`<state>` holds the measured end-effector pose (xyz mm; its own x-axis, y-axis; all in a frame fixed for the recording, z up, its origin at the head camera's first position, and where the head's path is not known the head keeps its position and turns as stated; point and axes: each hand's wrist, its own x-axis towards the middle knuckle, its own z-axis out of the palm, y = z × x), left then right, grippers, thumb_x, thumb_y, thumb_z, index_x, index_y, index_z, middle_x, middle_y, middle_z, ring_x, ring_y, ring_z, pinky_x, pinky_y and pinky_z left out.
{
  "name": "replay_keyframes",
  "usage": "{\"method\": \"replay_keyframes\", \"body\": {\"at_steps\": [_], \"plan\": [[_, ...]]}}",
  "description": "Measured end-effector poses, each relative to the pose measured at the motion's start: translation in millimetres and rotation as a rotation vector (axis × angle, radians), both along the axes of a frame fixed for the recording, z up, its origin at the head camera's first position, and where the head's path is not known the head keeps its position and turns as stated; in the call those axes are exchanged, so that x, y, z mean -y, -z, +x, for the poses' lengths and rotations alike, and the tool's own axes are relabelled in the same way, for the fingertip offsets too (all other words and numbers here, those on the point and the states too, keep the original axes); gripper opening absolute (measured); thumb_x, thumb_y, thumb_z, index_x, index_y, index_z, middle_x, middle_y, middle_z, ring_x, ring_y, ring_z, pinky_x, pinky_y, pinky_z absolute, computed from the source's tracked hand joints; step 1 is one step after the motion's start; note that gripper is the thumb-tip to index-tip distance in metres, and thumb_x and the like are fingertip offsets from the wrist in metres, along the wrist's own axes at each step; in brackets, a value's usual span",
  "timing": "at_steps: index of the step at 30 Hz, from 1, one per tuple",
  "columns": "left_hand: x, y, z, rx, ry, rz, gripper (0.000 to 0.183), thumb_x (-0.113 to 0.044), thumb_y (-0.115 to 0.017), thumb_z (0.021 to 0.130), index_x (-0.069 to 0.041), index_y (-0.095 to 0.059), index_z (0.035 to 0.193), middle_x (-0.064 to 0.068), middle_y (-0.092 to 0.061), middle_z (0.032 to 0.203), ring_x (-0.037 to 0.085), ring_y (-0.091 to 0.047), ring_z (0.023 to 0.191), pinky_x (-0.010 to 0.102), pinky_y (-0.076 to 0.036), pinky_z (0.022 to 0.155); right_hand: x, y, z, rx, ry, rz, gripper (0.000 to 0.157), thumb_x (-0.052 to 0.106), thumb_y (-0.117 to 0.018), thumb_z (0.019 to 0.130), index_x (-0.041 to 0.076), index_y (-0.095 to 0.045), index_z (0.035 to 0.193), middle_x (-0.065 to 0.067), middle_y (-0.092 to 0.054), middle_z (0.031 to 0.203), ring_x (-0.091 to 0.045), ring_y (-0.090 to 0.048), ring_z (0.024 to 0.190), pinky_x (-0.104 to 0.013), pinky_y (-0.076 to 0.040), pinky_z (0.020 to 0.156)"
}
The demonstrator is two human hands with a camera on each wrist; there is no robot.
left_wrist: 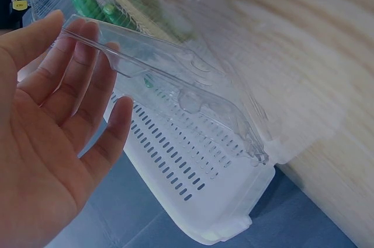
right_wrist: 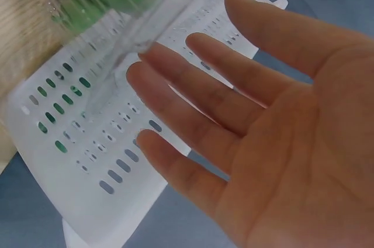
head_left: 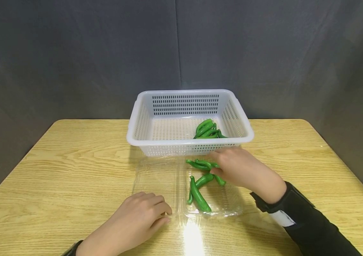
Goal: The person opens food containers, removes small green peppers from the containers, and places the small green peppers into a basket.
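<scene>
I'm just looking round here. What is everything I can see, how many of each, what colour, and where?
Peppers in container: several, overlapping, green, right half
Peppers in basket: several, exact count hidden, green, front right area
Clear container: one, transparent, opened out in front of the basket
Basket: one, white, far side of the table
Table: one, light wood, beneath everything
Backdrop: dark grey, behind the table
Sleeve: one, black, right arm
Left hand: one, bare, near edge of the container's left half
Right hand: one, bare, over the container's right half
</scene>
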<state>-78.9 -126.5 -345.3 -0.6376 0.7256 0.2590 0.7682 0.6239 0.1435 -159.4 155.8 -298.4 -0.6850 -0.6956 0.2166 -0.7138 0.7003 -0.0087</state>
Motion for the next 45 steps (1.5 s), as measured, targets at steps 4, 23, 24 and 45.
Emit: {"method": "replay_keyframes", "body": {"at_steps": [4, 23, 24, 45], "plan": [[0, -0.1, 0.1, 0.005, -0.001, 0.002, 0.009, -0.026, -0.074, 0.09, -0.019, -0.073, 0.093, -0.012, -0.066, 0.088, 0.004, -0.058, 0.075, 0.027, -0.049, 0.069, -1, 2.3, -2.1, 0.008, 0.008, 0.011, 0.048, 0.008, -0.085, 0.076, 0.006, -0.069, 0.122, -0.011, -0.071, 0.11, -0.029, -0.068, 0.096, -0.043, -0.055, 0.082], [1, -0.8, 1.3, -0.003, 0.001, 0.0, 0.008, -0.026, -0.074, 0.09, -0.018, -0.073, 0.093, -0.011, -0.066, 0.088, 0.005, -0.058, 0.075, 0.029, -0.05, 0.072, 8, 12.0, -6.5, 0.085, 0.057, 0.136, 0.026, 0.017, -0.084, 0.079, 0.007, -0.07, 0.098, -0.003, -0.068, 0.091, -0.024, -0.065, 0.083, -0.04, -0.053, 0.076], [1, -1.0, 1.2, -0.002, 0.002, 0.0, 0.008, -0.026, -0.074, 0.09, -0.018, -0.073, 0.094, -0.011, -0.066, 0.088, 0.005, -0.058, 0.076, 0.029, -0.05, 0.072, 8, 12.8, -6.6, 0.093, 0.065, 0.148, 0.026, 0.017, -0.084, 0.079, 0.007, -0.07, 0.098, -0.003, -0.068, 0.092, -0.024, -0.065, 0.084, -0.04, -0.053, 0.076], [1, -1.2, 1.4, -0.004, 0.01, 0.011, 0.008, -0.026, -0.074, 0.09, -0.018, -0.074, 0.092, -0.011, -0.067, 0.088, 0.004, -0.059, 0.076, 0.026, -0.049, 0.069, 16, 24.2, -5.8, 0.102, 0.07, 0.121, 0.045, 0.008, -0.086, 0.074, 0.002, -0.065, 0.114, -0.008, -0.067, 0.097, -0.028, -0.066, 0.091, -0.043, -0.054, 0.082]]}}
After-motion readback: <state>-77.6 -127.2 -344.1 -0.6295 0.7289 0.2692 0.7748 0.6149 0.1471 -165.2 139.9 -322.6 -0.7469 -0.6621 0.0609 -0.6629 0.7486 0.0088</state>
